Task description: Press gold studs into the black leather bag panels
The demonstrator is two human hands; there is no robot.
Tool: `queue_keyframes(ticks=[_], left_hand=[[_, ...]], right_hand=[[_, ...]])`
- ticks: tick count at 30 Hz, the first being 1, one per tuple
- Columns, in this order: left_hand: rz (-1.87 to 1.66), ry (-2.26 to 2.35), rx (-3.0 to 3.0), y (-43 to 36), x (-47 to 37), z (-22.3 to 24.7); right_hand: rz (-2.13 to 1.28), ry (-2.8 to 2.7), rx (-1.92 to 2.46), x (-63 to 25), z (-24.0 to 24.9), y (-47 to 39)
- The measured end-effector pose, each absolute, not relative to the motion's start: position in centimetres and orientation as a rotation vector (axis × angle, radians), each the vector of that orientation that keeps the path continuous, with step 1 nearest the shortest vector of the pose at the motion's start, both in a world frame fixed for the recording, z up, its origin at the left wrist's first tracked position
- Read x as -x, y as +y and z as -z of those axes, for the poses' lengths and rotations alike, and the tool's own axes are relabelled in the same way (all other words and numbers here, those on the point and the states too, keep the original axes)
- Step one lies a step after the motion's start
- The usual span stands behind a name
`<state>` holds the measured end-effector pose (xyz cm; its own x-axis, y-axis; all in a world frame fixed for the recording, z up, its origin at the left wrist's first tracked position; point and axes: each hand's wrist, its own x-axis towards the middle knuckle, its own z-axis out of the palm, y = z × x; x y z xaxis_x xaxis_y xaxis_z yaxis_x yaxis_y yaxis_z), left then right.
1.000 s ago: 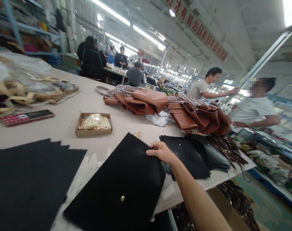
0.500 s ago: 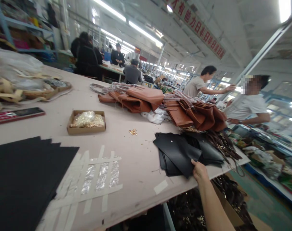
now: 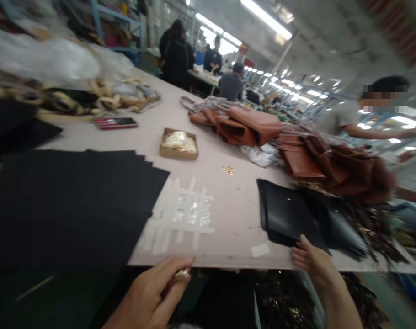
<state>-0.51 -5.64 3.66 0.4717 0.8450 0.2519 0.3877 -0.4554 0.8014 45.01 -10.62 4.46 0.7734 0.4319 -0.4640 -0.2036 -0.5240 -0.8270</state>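
Observation:
My left hand (image 3: 153, 292) is at the front edge of the table, its fingers curled round small gold metal pieces (image 3: 182, 274) that show between thumb and forefinger. On the right, my right hand (image 3: 312, 260) grips the front edge of a black leather panel (image 3: 286, 214), thumb on top. That panel lies on a stack of similar ones, roughly lined up with them. A second stack of black panels (image 3: 347, 228) lies just to the right. Several loose gold pieces (image 3: 228, 170) are scattered mid-table.
Large black sheets (image 3: 74, 205) cover the left side. Behind are a cardboard box (image 3: 178, 154) of gold pieces, a phone (image 3: 115, 123) and brown leather bags (image 3: 300, 157). Taped strips (image 3: 190, 212) mark the table (image 3: 235, 210). A co-worker (image 3: 341, 121) stands beyond, right.
The view has swung left. My left hand has come into view with gold pieces in it. The top black panel, askew before, now lies more squarely on its stack.

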Motion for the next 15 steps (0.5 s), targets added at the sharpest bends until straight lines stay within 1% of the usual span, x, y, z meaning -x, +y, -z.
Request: queue_keyframes(ticks=[2,4,7,11,13,15], left_hand=[[-0.847,0.990,-1.988,-5.9,0.7,-4.5],[-0.818,0.983,-2.012,-5.7,0.8,-5.1],[-0.782,1.004,-2.105,-5.6,1.0,-5.4],[-0.738,1.023,-2.062,-5.9,1.3,-5.8],[-0.740,1.020,-2.010,-6.1,1.6,-6.0],[-0.769,1.031,-1.988,-6.2,2.0,-6.1]], right_hand=[[-0.826,-0.363,2.345,-43.8,-5.2,-11.2],[-0.804,-0.732,2.338,-40.8,-5.8,-10.8],[-0.699,-1.205,2.036,-33.2,-7.0,-9.7],[-0.722,-1.824,1.521,-22.6,-8.8,-7.7],[-0.735,-1.998,1.309,-19.2,-9.5,-7.0],[-0.747,-2.042,1.236,-16.9,-9.8,-6.4]])
